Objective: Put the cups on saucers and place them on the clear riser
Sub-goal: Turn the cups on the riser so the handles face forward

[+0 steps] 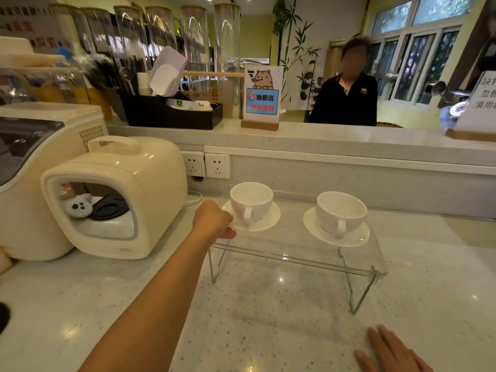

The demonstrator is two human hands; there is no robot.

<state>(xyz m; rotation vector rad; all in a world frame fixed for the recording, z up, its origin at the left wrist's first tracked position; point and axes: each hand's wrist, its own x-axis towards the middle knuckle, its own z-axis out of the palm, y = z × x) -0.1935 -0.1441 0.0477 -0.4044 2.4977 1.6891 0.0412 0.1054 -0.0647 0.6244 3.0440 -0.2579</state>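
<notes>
A clear riser (295, 257) with thin metal legs stands on the pale speckled counter. On its left part sits a white cup (251, 201) upright on a white saucer (268, 220), handle toward me. My left hand (213, 220) grips that saucer's left rim, thumb underneath. On the riser's right part a second white cup (339, 213) rests on its own saucer (357, 236). My right hand (389, 350) lies flat on the counter at the bottom right, fingers spread, holding nothing.
A cream box-shaped appliance (115, 194) with a handle stands just left of the riser. Wall sockets (206, 165) sit behind. On the raised ledge are a black organiser tray (171, 114) and a sign (261, 96). A person in black (346, 98) stands beyond.
</notes>
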